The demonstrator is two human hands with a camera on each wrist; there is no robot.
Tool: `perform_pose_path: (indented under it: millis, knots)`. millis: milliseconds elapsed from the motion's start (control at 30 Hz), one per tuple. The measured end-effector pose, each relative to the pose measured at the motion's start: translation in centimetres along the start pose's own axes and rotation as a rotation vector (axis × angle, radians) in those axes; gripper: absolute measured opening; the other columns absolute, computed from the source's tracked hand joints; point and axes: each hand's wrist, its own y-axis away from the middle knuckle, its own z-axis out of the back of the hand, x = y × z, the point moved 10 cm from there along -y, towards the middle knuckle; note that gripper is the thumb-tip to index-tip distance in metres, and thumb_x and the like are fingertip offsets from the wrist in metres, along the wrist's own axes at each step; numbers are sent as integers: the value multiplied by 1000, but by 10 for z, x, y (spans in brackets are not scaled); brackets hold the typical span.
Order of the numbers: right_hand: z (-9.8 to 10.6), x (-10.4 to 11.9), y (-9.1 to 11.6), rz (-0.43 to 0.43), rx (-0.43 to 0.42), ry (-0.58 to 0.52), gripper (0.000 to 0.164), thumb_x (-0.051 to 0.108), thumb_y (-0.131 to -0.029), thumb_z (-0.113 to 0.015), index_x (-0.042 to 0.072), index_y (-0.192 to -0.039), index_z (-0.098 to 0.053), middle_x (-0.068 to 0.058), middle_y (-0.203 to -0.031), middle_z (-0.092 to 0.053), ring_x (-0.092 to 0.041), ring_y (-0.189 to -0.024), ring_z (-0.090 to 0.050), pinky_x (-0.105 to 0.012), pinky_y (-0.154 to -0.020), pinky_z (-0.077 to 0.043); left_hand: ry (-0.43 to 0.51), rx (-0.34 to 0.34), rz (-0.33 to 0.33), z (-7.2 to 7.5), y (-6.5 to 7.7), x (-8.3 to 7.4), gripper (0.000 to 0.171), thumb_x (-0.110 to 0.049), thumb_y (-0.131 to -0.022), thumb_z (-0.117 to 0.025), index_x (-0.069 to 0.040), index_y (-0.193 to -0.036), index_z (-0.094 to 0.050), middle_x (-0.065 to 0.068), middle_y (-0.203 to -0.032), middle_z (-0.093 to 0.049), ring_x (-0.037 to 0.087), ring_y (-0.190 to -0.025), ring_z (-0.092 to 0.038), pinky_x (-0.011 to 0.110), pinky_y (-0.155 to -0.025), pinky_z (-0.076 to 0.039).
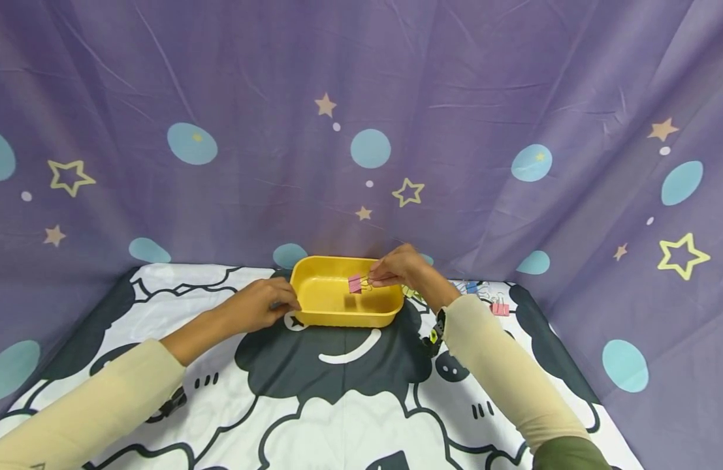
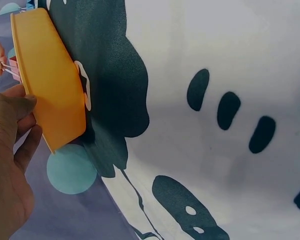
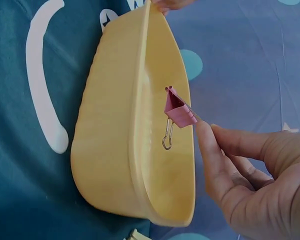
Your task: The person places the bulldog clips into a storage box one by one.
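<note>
A yellow plastic tub (image 1: 343, 319) stands at the back of the table. My left hand (image 1: 264, 304) grips its left end, with the thumb on the outer wall and fingers over the rim in the left wrist view. A pink binder clip (image 3: 178, 111) hangs over the tub's opening, one wire handle pinched between thumb and index finger of my right hand (image 3: 255, 175). Its other wire handle dangles free. In the head view, the right hand (image 1: 401, 266) is above the tub's right part, and the tub's inside shows bare yellow around the clip.
Right of the tub lie a pink-red binder clip (image 1: 499, 309), blue clips (image 1: 473, 287) and yellow-green clips (image 1: 412, 293), partly behind the right forearm. A purple curtain (image 1: 267, 130) rises right behind the tub. The cloth (image 1: 349, 431) has a black-and-white sheep print.
</note>
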Motion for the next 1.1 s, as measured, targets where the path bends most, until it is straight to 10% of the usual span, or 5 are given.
perform_pose_path:
  millis: [767,1100]
  knots:
    - [-52,-1,-7,60,14,79,13,-18,-93,-75,-19,-105,-79,-19,-84,-80,-22,-69,-79,-55,-101,-62,1,3,8,-1,-3,1,20,4,-94,-86,-12,-104,-90,-2,-103,-84,18,-99,-76,38,-89,-67]
    - [-80,11,4,77,-2,155,23,-18,-97,-70,-22,-119,-76,-37,-120,-80,-47,-114,-82,-54,-100,-65,7,-4,-11,-1,-6,-1,23,7,-93,-85,-13,-103,-90,-2,-101,-83,18,-98,-76,40,-89,-67]
